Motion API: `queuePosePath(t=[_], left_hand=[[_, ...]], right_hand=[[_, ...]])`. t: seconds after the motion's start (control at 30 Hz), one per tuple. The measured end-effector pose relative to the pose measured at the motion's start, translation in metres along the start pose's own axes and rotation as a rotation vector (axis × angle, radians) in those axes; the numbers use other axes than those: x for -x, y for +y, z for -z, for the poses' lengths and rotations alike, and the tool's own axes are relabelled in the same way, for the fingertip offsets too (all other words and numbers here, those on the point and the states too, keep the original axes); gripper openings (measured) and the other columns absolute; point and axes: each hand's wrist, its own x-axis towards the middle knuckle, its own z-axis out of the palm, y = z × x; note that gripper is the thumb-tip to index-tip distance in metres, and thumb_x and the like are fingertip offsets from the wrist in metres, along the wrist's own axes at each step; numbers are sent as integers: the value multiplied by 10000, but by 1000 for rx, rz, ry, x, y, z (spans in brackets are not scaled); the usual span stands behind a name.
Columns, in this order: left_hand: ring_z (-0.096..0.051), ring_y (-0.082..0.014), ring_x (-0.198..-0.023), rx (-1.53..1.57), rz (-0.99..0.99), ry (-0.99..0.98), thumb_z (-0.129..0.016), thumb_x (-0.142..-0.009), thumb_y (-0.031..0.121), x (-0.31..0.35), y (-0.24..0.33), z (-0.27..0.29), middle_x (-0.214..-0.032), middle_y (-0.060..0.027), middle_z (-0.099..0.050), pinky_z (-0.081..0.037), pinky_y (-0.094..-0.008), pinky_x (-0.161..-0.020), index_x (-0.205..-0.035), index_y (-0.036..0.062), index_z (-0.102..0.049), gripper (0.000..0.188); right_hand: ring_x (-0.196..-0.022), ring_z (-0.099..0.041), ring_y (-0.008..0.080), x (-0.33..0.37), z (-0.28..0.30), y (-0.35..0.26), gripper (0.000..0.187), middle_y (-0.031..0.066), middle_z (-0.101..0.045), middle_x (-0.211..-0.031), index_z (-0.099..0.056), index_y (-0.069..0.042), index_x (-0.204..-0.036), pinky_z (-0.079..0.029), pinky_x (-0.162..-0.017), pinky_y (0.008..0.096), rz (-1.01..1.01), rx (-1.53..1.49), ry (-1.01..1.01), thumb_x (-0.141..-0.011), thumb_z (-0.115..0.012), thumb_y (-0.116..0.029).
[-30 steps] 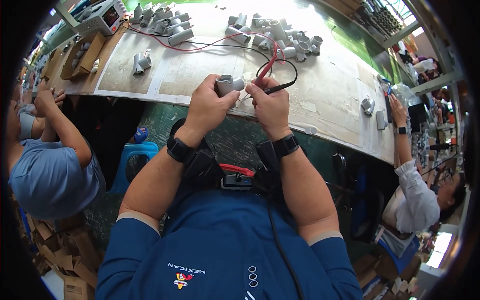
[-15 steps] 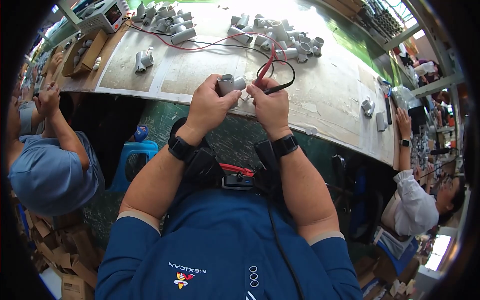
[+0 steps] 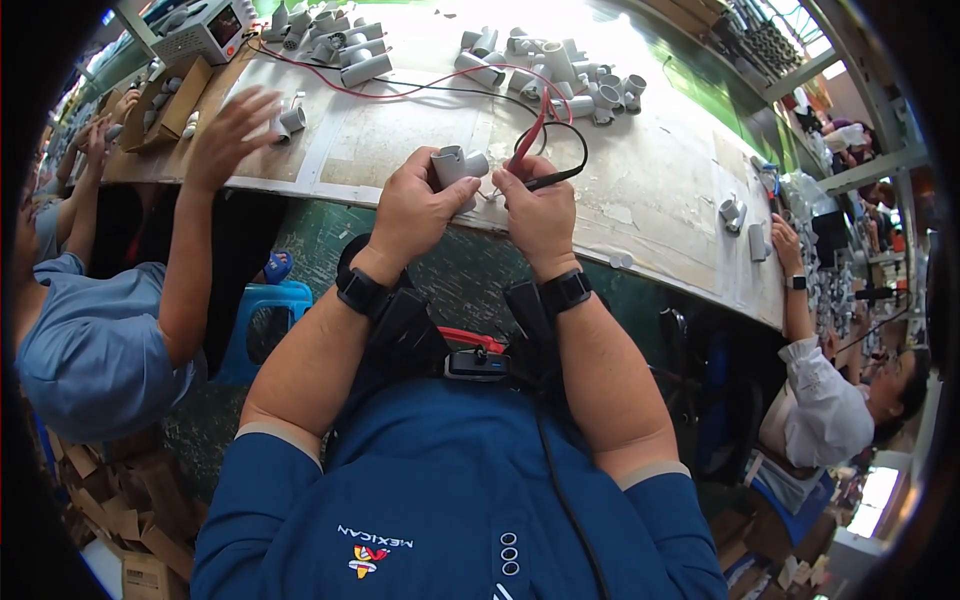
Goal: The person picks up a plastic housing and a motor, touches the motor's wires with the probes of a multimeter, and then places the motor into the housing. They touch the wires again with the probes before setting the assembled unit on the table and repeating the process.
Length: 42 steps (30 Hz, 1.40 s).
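Note:
My left hand (image 3: 413,210) is closed around a grey cylindrical housing (image 3: 452,166) with a short round side branch, held at the table's front edge. In my right hand (image 3: 540,214) a red test probe (image 3: 528,143) and a black test probe (image 3: 556,178) are pinched together. Thin pale wires or probe tips show in the small gap between the hands; whether they touch is too fine to tell. From the probes, a red and a black lead run across the table to a grey instrument box (image 3: 213,32) at the far left.
Several similar grey housings (image 3: 560,68) lie piled at the back of the table (image 3: 390,125). A co-worker's hand (image 3: 232,135) reaches over the table at left, beside one housing (image 3: 291,120). An open cardboard box (image 3: 178,118) stands near it. Another person's hand (image 3: 786,245) rests at right by two housings.
The co-worker at left has stretched an arm over the table toward a lone housing. The person at right has drawn a hand slightly back. My hands have barely moved.

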Motion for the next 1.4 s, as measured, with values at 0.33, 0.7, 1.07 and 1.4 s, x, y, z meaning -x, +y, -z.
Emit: queuePosePath(t=[0.33,0.7,1.07,1.4], left_hand=[[-689,-136,-771,1,-12,-2,-793,-893,201,2,-3,-1,-882,-98,-728,-558,-299,-679,-1070,-10,-627,321],[-687,-137,-771,-15,-19,5,-790,-894,206,1,-2,-2,-882,-103,-730,-555,-299,-681,-1078,-10,-631,326],[-686,-143,-776,-9,-67,47,-786,-892,196,2,1,-1,-883,-112,-725,-553,-302,-681,-1080,-12,-629,321],[-682,-156,-751,-9,-9,13,-788,-886,203,3,3,0,-867,-109,-713,-554,-314,-676,-1091,-21,-626,344]], right_hand=[[-702,-613,73,2,1,1,159,8,-705,-831,-701,-5,-996,-480,-619,233,6,-23,-8,-918,-756,-133],[-714,-618,74,0,2,4,159,11,-710,-841,-700,-3,-1006,-480,-626,233,10,-17,-18,-922,-752,-126],[-689,-598,70,0,0,-6,143,1,-689,-799,-704,-10,-988,-471,-617,238,89,70,-1,-909,-751,-119],[-757,-656,149,1,0,0,184,82,-724,-839,-704,30,-987,-522,-704,305,-19,-63,-6,-899,-751,-125]])
